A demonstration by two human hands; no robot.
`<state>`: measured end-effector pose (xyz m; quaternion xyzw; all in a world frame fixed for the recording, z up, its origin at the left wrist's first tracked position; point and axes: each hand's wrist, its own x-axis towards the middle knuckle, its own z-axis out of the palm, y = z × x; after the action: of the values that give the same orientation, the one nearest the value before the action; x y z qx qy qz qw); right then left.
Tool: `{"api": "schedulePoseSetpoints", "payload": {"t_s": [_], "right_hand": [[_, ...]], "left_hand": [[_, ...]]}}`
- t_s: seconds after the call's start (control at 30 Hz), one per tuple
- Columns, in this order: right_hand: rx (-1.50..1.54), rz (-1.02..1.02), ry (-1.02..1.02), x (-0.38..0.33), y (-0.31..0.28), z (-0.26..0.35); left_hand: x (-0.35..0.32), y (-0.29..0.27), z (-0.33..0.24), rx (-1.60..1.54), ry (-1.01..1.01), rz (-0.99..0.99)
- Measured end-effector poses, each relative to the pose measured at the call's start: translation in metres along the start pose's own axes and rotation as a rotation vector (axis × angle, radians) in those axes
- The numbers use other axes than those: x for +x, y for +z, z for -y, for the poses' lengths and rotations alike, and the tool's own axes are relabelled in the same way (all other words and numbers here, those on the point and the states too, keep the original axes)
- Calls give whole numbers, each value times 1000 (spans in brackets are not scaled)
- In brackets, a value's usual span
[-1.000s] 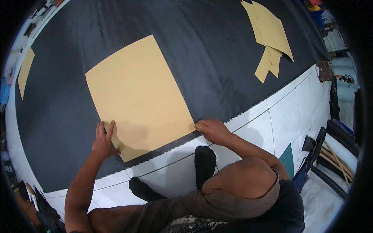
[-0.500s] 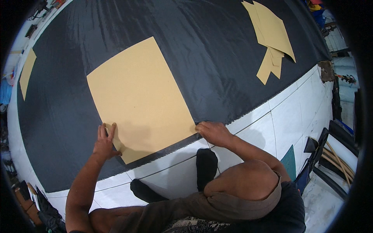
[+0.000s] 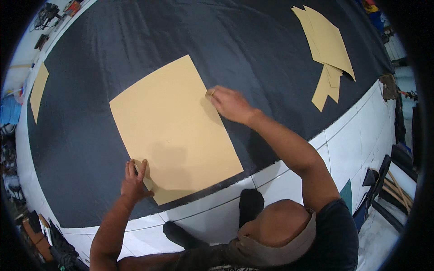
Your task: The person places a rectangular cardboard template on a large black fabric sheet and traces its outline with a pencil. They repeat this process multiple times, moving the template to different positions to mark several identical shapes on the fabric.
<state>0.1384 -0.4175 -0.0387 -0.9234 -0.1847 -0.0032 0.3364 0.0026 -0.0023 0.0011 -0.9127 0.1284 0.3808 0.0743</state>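
Observation:
A large tan card sheet (image 3: 174,131) lies flat on spread black material (image 3: 77,149) with a slight sheen. On the sheet's lower left edge my left hand (image 3: 134,184) presses down, thumb and fingers spread apart. My right hand (image 3: 231,106) is at the upper part of the sheet's right edge, with its fingers pinched together. Something small may be at those fingertips, too little of it shows to name. The hand casts a soft shadow on the card.
Several tan card pieces (image 3: 332,45) overlap at the far right of the material, and a narrow tan strip (image 3: 39,92) lies at far left. White floor tiles (image 3: 348,131) border the frayed near edge. Rods (image 3: 398,194) and dark tubes lean at right.
My right hand has moved up from the sheet's lower right corner along its right edge. My left hand keeps its place on the sheet. The whole view has shifted slightly.

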Motion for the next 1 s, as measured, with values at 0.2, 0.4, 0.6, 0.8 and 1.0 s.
{"api": "schedulePoseSetpoints", "payload": {"t_s": [0.2, 0.4, 0.6, 0.8, 1.0], "right_hand": [[73, -133, 40, 79, 6, -39], [66, -158, 132, 137, 13, -42], [19, -133, 156, 142, 17, -42], [-282, -48, -80, 117, 10, -39], [-249, 35, -339, -3, 0, -25]], "left_hand": [[3, 2, 0, 13, -12, 21], [3, 0, -2, 54, -34, 55], [1, 1, 0, 36, -26, 41], [1, -2, -7, 33, -47, 64], [2, 2, -3, -1, -29, 22]]}}
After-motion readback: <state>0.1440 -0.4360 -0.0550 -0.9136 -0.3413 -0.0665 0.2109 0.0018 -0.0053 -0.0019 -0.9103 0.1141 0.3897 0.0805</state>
